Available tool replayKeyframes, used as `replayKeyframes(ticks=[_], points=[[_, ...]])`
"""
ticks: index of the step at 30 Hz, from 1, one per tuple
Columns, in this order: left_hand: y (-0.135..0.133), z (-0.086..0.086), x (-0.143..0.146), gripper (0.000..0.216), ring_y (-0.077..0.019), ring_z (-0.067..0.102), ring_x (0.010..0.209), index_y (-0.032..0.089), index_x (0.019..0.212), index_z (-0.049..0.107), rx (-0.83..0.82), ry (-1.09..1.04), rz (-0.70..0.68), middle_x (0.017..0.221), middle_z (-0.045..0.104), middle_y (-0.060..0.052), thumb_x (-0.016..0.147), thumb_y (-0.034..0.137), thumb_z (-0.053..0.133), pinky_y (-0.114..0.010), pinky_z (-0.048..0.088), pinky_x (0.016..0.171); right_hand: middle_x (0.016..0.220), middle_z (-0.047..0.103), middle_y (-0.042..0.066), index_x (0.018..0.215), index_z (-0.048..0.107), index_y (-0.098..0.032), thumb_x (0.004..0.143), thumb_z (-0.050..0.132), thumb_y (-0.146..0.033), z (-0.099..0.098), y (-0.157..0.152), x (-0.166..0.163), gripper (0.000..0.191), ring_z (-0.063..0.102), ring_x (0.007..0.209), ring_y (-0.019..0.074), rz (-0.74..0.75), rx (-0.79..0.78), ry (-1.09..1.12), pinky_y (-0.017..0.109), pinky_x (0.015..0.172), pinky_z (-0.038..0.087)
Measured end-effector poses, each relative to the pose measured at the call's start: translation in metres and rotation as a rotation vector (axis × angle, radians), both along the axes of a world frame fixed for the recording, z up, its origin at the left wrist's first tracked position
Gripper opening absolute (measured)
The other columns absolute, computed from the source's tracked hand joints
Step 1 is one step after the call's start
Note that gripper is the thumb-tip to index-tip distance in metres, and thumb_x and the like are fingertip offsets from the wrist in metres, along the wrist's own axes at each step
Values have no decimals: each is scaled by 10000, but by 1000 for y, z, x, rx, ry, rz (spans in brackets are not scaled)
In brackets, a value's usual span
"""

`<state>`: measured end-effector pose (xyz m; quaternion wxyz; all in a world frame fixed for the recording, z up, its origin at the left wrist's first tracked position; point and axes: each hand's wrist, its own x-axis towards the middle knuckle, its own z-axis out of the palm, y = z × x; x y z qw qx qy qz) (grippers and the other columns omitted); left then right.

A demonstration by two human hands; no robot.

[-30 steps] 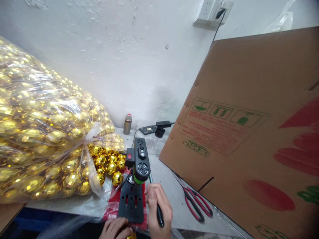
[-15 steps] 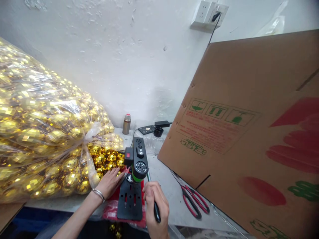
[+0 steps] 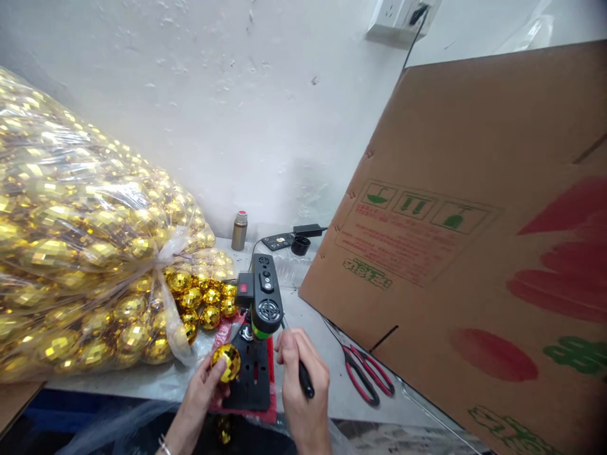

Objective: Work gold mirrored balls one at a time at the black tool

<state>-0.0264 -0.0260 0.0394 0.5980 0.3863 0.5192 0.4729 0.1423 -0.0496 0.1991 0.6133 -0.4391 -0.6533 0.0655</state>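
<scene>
My left hand [image 3: 202, 385] grips a shiny gold faceted ball [image 3: 226, 363] between thumb and fingers, over the left side of a black slotted base plate [image 3: 249, 366]. Above that plate stands a black device [image 3: 267, 294] with round vents, buttons and a green band underneath. My right hand [image 3: 303, 373] is closed around a slim pen-like tool with a black end [image 3: 306, 380]; its thin shaft points up beside the device, and its tip is hidden. More gold balls [image 3: 209, 316] spill from the bag's opening, left of the device.
A large clear bag [image 3: 177, 243] of gold balls fills the left. A printed cardboard box [image 3: 427, 253] leans at the right, with red-handled scissors [image 3: 365, 373] at its foot. Behind stand a small metal bottle [image 3: 239, 230] and a black cap [image 3: 300, 245]. Red plastic [image 3: 272, 379] lies under the plate.
My left hand has come back from the loose balls beside the device and now holds one gold ball over the plate. My right hand keeps the pen-like tool, slightly shifted.
</scene>
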Motion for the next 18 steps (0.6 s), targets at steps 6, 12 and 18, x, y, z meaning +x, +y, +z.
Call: replayKeyframes(ticks=[6, 12, 18], points=[[6, -7, 29, 1141, -147, 512, 416, 76, 1362, 557, 21, 76, 94, 444, 514, 108, 544, 849, 743, -218, 344, 398, 630, 461, -47, 701, 447, -225, 1038, 414, -175, 7, -1, 1, 342, 467, 566, 86, 11, -5, -33, 192, 536, 395], [12, 0, 35, 978, -159, 498, 393, 84, 1324, 579, 116, 234, -15, 437, 522, 103, 648, 780, 710, -248, 379, 415, 673, 493, -45, 757, 457, -227, 1032, 410, -133, 0, -4, 3, 294, 468, 588, 82, 34, -9, -50, 174, 550, 399], [13, -3, 32, 858, -219, 606, 451, 96, 1304, 618, 274, 438, -75, 506, 607, 47, 759, 758, 648, -305, 466, 495, 688, 501, -41, 779, 464, -229, 1024, 417, -113, -2, -6, 3, 275, 482, 613, 82, 44, 5, -57, 166, 568, 408]])
